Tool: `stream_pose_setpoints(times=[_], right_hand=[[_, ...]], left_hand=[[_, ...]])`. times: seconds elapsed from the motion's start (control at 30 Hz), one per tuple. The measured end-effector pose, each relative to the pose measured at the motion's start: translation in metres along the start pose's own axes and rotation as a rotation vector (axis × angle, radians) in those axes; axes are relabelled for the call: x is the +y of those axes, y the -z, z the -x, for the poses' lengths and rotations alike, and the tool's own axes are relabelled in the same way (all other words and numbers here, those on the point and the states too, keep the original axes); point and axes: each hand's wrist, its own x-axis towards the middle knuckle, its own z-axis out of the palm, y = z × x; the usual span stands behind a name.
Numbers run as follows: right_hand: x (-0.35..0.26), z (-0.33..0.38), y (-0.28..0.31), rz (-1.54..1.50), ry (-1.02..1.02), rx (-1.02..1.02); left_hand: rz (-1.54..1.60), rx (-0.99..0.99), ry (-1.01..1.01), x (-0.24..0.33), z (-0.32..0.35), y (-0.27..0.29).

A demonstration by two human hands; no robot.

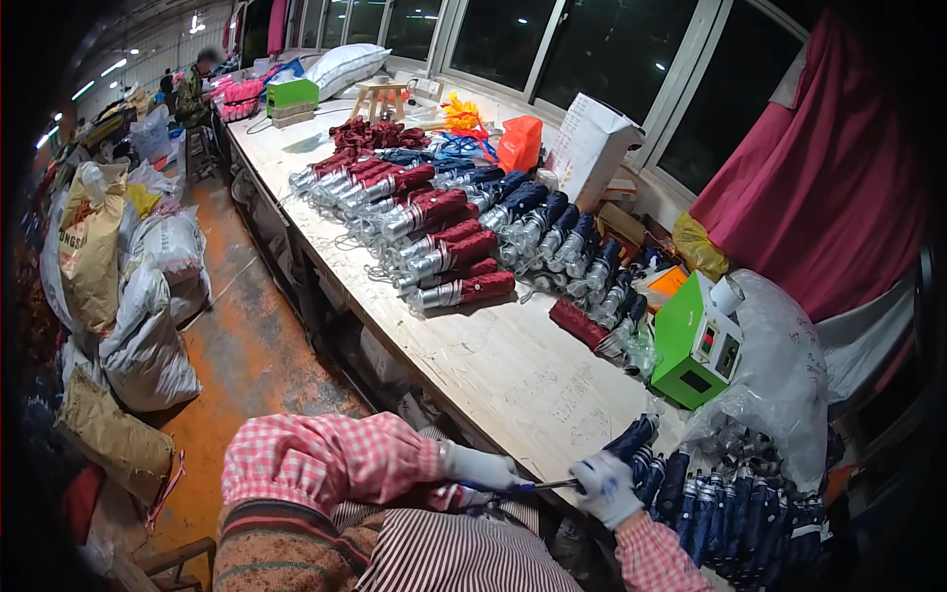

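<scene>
In front of my body, at the table's near edge, both gloved hands are closed on a dark, slim folded umbrella (552,483). My left hand (488,468), in a white glove, is around its left end; motion blurs the fingers. My right hand (604,488), in a white glove with blue patches, grips the other end. Just beyond the right hand lies a navy folded umbrella (631,436). Many more navy umbrellas (740,518) are bunched together to the right, their tips upward.
Rows of maroon umbrellas (449,252) and navy umbrellas (533,207) with silvery handles lie on the long table (473,365). A green box-shaped machine (695,345) stands right, beside a clear plastic bag (774,335). Stuffed sacks (153,335) line the left aisle; a person (192,94) is far off.
</scene>
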Motion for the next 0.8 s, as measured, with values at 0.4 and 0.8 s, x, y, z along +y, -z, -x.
stream_pose_setpoints(times=[0.4,0.8], right_hand=[[-0.002,-0.021,0.046,-0.242,-0.178,-0.508],[-0.007,-0.024,0.099,0.156,0.021,-0.446]], left_hand=[[-0.781,0.333,0.011,0.035,0.006,-0.031],[-0.875,0.412,0.138,0.114,0.035,-0.068]])
